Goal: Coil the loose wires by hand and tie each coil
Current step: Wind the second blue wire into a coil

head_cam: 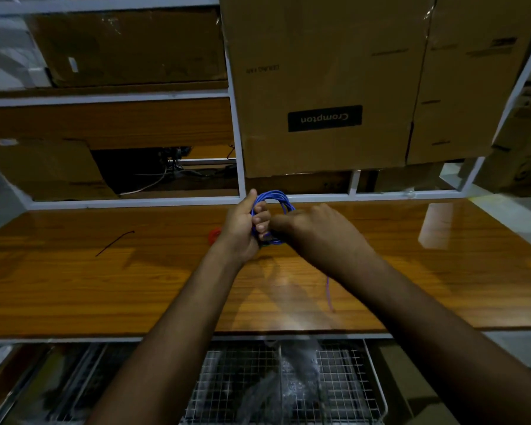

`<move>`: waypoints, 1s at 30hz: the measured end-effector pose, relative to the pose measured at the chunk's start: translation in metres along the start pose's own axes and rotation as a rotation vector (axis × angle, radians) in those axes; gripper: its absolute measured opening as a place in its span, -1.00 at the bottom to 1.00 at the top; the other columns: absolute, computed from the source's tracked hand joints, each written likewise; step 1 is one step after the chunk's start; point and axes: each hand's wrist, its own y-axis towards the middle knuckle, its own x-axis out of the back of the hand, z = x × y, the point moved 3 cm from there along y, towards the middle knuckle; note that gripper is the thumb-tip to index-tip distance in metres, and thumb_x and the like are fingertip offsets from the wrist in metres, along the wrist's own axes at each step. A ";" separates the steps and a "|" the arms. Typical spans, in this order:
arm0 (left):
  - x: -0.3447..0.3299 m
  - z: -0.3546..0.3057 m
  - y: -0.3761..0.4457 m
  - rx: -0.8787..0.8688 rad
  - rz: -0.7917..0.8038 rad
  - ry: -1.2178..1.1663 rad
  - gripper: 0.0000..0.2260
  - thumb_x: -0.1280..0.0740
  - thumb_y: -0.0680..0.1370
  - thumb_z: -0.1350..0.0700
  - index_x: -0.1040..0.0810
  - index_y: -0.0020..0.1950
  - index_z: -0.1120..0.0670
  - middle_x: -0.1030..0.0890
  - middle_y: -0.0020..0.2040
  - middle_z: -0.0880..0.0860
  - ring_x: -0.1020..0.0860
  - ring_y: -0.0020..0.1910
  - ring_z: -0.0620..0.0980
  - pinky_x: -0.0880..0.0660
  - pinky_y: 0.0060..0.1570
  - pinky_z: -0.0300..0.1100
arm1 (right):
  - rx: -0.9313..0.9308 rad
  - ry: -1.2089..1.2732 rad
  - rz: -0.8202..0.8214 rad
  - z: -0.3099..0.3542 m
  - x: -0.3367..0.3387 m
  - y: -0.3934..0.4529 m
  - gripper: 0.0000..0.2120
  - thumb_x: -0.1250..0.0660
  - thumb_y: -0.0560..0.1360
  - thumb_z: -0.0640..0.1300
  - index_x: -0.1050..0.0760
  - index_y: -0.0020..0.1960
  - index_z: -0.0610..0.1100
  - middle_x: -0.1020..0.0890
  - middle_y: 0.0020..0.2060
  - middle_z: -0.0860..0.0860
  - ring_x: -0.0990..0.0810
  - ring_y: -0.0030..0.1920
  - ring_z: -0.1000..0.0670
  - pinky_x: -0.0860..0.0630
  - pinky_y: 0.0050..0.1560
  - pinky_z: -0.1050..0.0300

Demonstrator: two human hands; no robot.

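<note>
Head view: my left hand (241, 227) grips the blue wire coil (273, 199); right hand (314, 230) pinches at its 5 o'clock. I'd keep loops stacked, wrapping tail snugly.

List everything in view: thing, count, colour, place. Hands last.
blue wire coil: one, blue, held above the table's middle
loose wire tail: one, purplish, hanging below the right forearm
black tie: one, black, lying on the table at left
red item: one, red, on the table behind the left wrist, mostly hidden
table: one, glossy wood
Crompton box: one, brown cardboard, behind the table
wire basket: one, white, below the table edge
left hand: grips the coil
right hand: fingers at the coil's right side, grip unclear
</note>
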 end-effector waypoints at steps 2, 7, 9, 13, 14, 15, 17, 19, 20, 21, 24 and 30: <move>-0.003 -0.002 -0.002 -0.006 0.001 0.006 -0.58 -0.10 0.67 -0.11 -0.33 -0.33 0.06 -0.29 -0.51 -0.03 -0.28 -0.55 -0.10 -0.25 -0.53 -0.28 | -0.081 0.088 -0.050 -0.009 -0.003 0.007 -0.74 -0.32 0.56 0.07 -0.59 0.20 0.02 -0.66 -0.18 -0.01 -0.60 -0.18 -0.03 -0.56 -0.19 0.05; -0.004 0.001 -0.004 -0.002 0.023 0.056 -0.64 -0.15 0.67 -0.10 -0.42 -0.22 0.08 -0.36 -0.44 -0.04 -0.34 -0.49 -0.10 -0.35 -0.44 -0.25 | -0.311 0.244 -0.146 -0.024 0.003 0.019 -0.62 -0.51 0.30 0.25 -0.43 -0.27 0.01 -0.53 -0.40 0.10 -0.50 -0.36 0.16 -0.46 -0.38 0.17; -0.006 0.002 -0.007 -0.002 0.032 0.147 -0.62 -0.11 0.68 -0.11 -0.44 -0.20 0.09 -0.35 -0.50 -0.04 -0.35 -0.54 -0.11 -0.28 -0.58 -0.28 | -0.406 0.302 -0.147 -0.033 0.005 0.025 -0.57 -0.56 0.22 0.25 -0.42 -0.30 0.01 -0.54 -0.40 0.10 -0.50 -0.36 0.18 -0.39 -0.42 0.22; -0.007 0.004 -0.011 0.075 0.103 0.159 -0.62 -0.10 0.68 -0.12 -0.42 -0.19 0.11 -0.28 -0.50 -0.04 -0.25 -0.62 -0.17 -0.11 -0.68 -0.33 | -0.448 0.268 -0.123 -0.047 0.008 0.034 -0.62 -0.60 0.26 0.15 -0.46 -0.34 -0.03 -0.56 -0.43 0.08 -0.53 -0.38 0.14 -0.41 -0.39 0.17; -0.005 0.004 -0.011 0.112 0.125 0.122 -0.62 -0.10 0.67 -0.12 -0.40 -0.20 0.10 -0.27 -0.51 -0.05 -0.23 -0.64 -0.18 -0.08 -0.68 -0.33 | -0.448 0.279 -0.088 -0.051 0.011 0.034 -0.66 -0.60 0.29 0.12 -0.48 -0.33 -0.03 -0.57 -0.41 0.08 -0.53 -0.36 0.14 -0.40 -0.38 0.20; -0.002 0.004 -0.012 0.144 0.145 0.075 -0.62 -0.10 0.67 -0.13 -0.38 -0.21 0.09 -0.26 -0.53 -0.06 -0.21 -0.65 -0.18 -0.06 -0.69 -0.34 | -0.444 0.323 -0.014 -0.056 0.015 0.033 -0.70 -0.59 0.31 0.09 -0.51 -0.29 -0.02 -0.58 -0.38 0.08 -0.54 -0.35 0.13 -0.39 -0.36 0.23; 0.006 0.002 -0.011 0.181 0.169 -0.003 -0.62 -0.09 0.67 -0.12 -0.33 -0.24 0.07 -0.26 -0.53 -0.07 -0.21 -0.66 -0.19 -0.05 -0.69 -0.34 | -0.392 0.551 0.239 -0.068 0.021 0.027 -0.81 -0.57 0.37 -0.02 -0.59 -0.18 -0.06 -0.62 -0.31 0.05 -0.55 -0.29 0.10 -0.43 -0.27 0.22; 0.014 0.000 -0.010 0.192 0.182 -0.032 -0.62 -0.08 0.67 -0.12 -0.31 -0.25 0.07 -0.27 -0.53 -0.07 -0.21 -0.65 -0.19 -0.05 -0.68 -0.34 | -0.341 0.839 0.412 -0.083 0.025 0.014 -0.88 -0.48 0.45 -0.21 -0.64 -0.02 -0.15 -0.63 -0.24 -0.04 -0.53 -0.24 0.02 -0.47 -0.19 0.18; 0.017 -0.001 -0.011 0.193 0.191 -0.034 -0.62 -0.08 0.67 -0.12 -0.32 -0.25 0.07 -0.28 -0.52 -0.06 -0.22 -0.65 -0.19 -0.05 -0.68 -0.34 | -0.333 0.931 0.402 -0.091 0.026 0.009 -0.86 -0.42 0.48 -0.27 -0.64 0.03 -0.18 -0.62 -0.22 -0.06 -0.52 -0.24 0.02 -0.48 -0.21 0.19; 0.017 -0.001 -0.011 0.192 0.201 -0.030 -0.61 -0.09 0.66 -0.13 -0.33 -0.25 0.08 -0.28 -0.51 -0.06 -0.22 -0.64 -0.18 -0.05 -0.68 -0.33 | -0.350 0.974 0.345 -0.098 0.026 0.006 -0.85 -0.39 0.50 -0.30 -0.64 0.05 -0.21 -0.62 -0.21 -0.06 -0.52 -0.25 0.03 -0.49 -0.23 0.23; 0.011 -0.001 -0.014 0.184 0.249 -0.010 -0.61 -0.12 0.62 -0.16 -0.38 -0.24 0.10 -0.28 -0.49 -0.05 -0.23 -0.62 -0.18 -0.05 -0.64 -0.32 | -0.537 1.070 0.055 -0.112 0.014 0.002 -0.91 -0.41 0.50 -0.24 -0.63 0.00 -0.22 -0.65 -0.26 -0.05 -0.58 -0.28 0.04 -0.55 -0.28 0.24; -0.003 -0.004 -0.013 0.158 0.363 -0.036 -0.65 -0.15 0.61 -0.09 -0.43 -0.27 0.08 -0.23 -0.51 -0.08 -0.20 -0.62 -0.19 -0.08 -0.63 -0.34 | -0.720 0.704 -0.208 -0.102 -0.022 -0.008 -0.62 -0.36 0.53 0.14 -0.56 -0.23 -0.18 -0.54 -0.44 -0.02 -0.49 -0.47 0.07 -0.41 -0.46 0.20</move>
